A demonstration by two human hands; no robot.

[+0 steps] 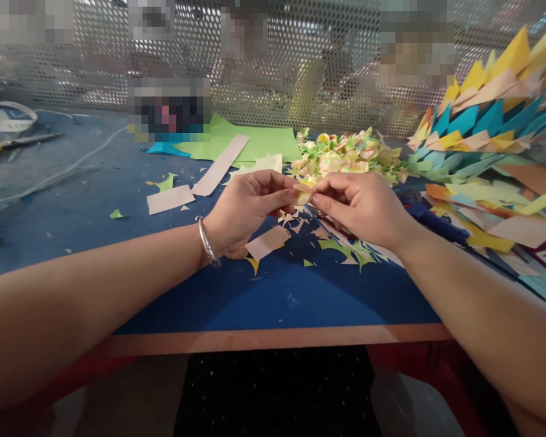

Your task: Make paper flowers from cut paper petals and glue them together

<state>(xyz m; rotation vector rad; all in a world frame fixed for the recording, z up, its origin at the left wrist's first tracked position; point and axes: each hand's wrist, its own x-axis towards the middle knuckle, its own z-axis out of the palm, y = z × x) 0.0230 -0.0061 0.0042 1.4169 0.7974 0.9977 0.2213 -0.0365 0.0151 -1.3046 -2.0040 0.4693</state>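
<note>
Both hands meet over the middle of the blue table (273, 306). Between their fingertips is a small pale yellow and peach paper piece (303, 193). My left hand (255, 206), with a silver bangle at its wrist, pinches the piece's left side. Thumb and forefinger of my right hand (359, 203) close on its right side. Beneath the hands lie a pale pink paper rectangle (267, 243) and green, pink and yellow scraps (341, 247). Just behind them is a heap of small cut paper pieces (346, 155).
Green sheets (264, 142) and pink strips (222, 165) lie at the back left. Scissors (9, 144) and a white ribbon roll (9, 116) are far left. A layered folded-paper stack (486, 115) stands right, near a dark blue tool (437, 221). A perforated metal screen (273, 73) rises behind.
</note>
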